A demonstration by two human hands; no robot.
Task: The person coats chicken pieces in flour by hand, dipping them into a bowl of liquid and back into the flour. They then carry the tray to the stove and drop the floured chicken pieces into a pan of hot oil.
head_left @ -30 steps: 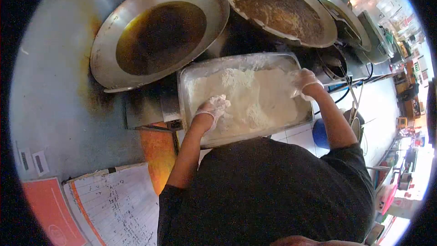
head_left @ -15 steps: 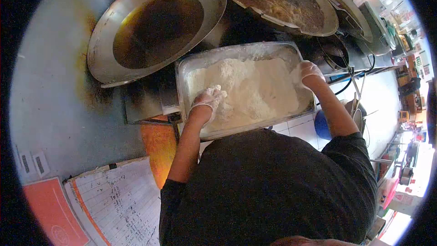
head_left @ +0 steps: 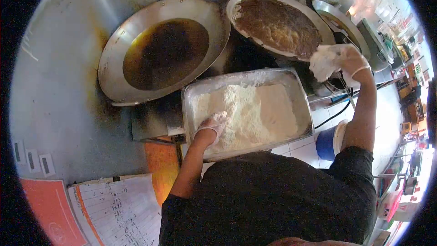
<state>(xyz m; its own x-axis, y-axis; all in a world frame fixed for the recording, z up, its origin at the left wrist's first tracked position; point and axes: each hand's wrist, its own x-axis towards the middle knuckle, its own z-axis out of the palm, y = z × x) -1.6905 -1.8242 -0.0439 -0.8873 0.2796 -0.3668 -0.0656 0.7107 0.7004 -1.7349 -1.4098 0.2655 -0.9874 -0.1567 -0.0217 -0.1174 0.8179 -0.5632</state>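
A rectangular metal tray [head_left: 298,92] holds pale flour [head_left: 277,105], heaped into a ridge across its middle. My left hand [head_left: 213,126], in a clear plastic glove dusted with flour, rests on the flour at the left side, its fingers stretched out and partly coated. Raised beyond the tray's right corner, my gloved right hand [head_left: 354,61] grips a whitish, flour-coated piece of food [head_left: 324,63]; its exact kind does not show. This piece is close to the front right rim of the middle wok [head_left: 235,7], which contains dark, foaming oil.
On the left stands a large wok [head_left: 111,70] of dark oil. Another pan [head_left: 320,5] and a lidded metal container [head_left: 374,41] are at the back right. Below, a blue bucket [head_left: 325,145] stands on the tiled floor. An open notebook [head_left: 118,209] lies lower left.
My right hand has risen from the tray's right edge toward the middle wok, now with the floury piece showing in it. The left hand stays over the flour. The camera view has shifted.
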